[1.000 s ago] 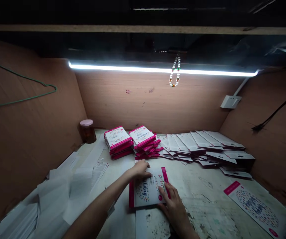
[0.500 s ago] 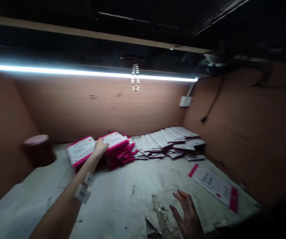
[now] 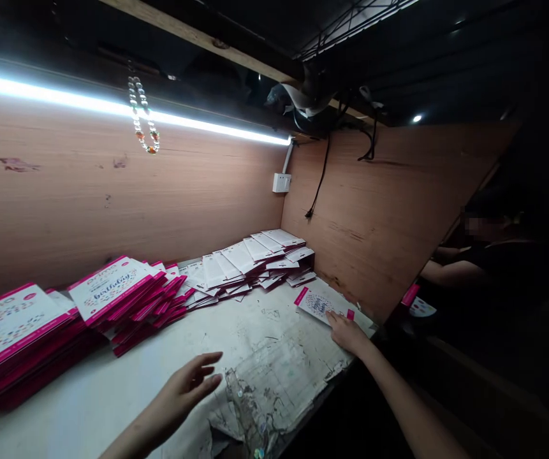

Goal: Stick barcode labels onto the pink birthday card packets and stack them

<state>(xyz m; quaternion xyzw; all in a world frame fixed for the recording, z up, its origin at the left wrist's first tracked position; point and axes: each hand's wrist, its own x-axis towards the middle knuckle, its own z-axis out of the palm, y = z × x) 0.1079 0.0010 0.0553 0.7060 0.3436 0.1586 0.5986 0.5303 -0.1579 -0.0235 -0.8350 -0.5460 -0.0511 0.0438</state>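
A flat white packet [image 3: 316,302] with pink ends and dark printed lettering lies on the table at the right. My right hand [image 3: 349,333] rests its fingertips on the near side of this packet, fingers stretched out; its thumb is hard to make out. Over the table's front middle hovers my left hand [image 3: 192,381], open and holding nothing. To its left are pink-edged birthday packets in a leaning stack [image 3: 116,287] and a larger stack [image 3: 16,325] nearer me.
White packets [image 3: 236,261] lie overlapped along the back wall. The table [image 3: 255,331] has a torn, worn covering near its front edge. A side panel [image 3: 374,210] borders the right, with a hanging cable [image 3: 319,182]. Another person [image 3: 489,268] sits beyond it.
The view has turned right. My left hand has left the pink-edged stacks and come back over the table, empty. My right hand has reached out onto the single packet.
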